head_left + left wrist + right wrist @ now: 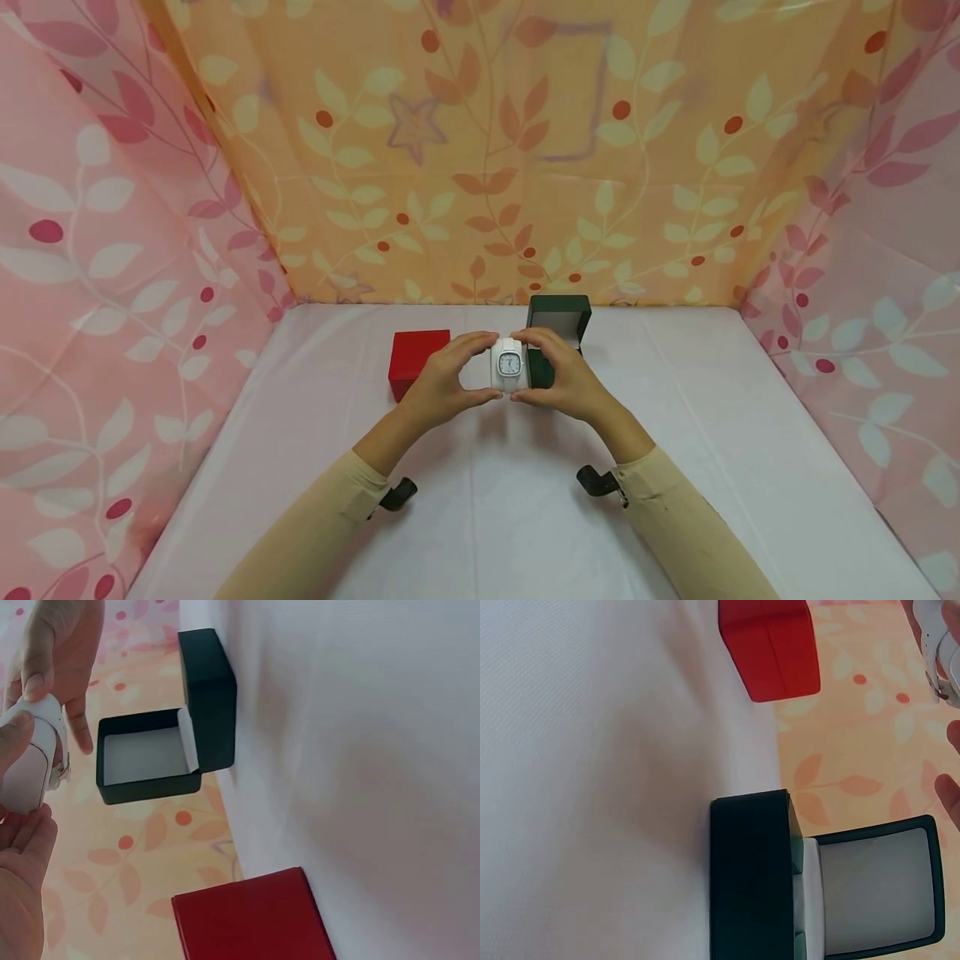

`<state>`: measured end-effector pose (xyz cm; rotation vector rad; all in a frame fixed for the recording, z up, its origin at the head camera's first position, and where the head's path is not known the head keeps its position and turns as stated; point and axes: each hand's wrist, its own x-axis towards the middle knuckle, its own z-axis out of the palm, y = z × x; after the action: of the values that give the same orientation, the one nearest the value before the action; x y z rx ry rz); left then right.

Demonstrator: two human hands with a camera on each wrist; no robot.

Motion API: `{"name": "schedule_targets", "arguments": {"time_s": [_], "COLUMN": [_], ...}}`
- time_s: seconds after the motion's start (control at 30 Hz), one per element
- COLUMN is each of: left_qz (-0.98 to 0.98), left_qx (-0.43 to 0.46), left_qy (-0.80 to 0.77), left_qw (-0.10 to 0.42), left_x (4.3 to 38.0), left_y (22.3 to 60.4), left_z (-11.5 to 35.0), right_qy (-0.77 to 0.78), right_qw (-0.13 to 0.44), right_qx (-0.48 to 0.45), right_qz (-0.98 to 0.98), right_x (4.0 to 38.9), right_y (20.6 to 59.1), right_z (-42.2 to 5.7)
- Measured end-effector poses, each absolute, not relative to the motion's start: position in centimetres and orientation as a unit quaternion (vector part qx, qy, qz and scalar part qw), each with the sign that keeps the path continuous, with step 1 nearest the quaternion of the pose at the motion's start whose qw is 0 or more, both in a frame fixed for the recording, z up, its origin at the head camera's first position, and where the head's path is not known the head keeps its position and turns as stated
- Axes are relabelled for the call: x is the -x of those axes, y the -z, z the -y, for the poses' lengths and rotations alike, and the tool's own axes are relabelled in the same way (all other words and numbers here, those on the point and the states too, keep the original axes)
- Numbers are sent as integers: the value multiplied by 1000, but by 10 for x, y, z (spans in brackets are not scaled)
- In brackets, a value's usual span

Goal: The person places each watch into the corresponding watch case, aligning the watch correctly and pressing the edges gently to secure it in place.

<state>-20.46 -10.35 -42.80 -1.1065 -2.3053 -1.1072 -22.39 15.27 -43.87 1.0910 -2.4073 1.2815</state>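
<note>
Both hands share one hold. The left hand (442,379), at 9 o'clock of the watch (509,364), has its grip curved into a C: fingertips at the cushion's 11 o'clock corner, thumb at 7. The right hand (570,379), at 3 o'clock, mirrors it, with fingertips at 1 and thumb at 5. Both grips are as wide as the cushion (22,776) is long and hold it by its ends. In the left wrist view, the right thumb lies against the cushion.

The watch is wrapped round the cushion, its white strap running from 12 to 6 and its rounded-square dial turned to the person. Watch and cushion are held up over the worktop (525,533), midway between the palms.

Just beyond the right hand, at about 2 o'clock from the watch, the green box (750,877) stands on the worktop, its lid (559,318) raised at the far side and pale inside. At 9 o'clock, partly behind the left hand, sits the red box (416,358), well apart from the green one.

Farther out, pale sleeves (690,517) run off towards 5 and 7, a black device (597,481) at each wrist. Patterned cloth (480,167) hangs at 12.
</note>
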Motion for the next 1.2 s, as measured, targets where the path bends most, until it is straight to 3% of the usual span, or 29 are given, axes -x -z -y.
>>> {"name": "schedule_targets", "arguments": {"time_s": [0.5, 0.8, 1.2], "left_qz": [817, 838, 834], "left_qx": [390, 373, 383], "left_qy": [385, 370, 373], "left_qw": [178, 145, 141], "left_x": [206, 207, 204], "left_y": [428, 426, 423], "left_z": [102, 104, 102], "right_qy": [-450, -451, -446], "right_qw": [97, 104, 114], "right_qx": [-362, -346, -351], "right_qz": [811, 816, 815], "right_x": [223, 219, 199], "right_y": [436, 436, 411], "right_z": [-156, -155, -149]}}
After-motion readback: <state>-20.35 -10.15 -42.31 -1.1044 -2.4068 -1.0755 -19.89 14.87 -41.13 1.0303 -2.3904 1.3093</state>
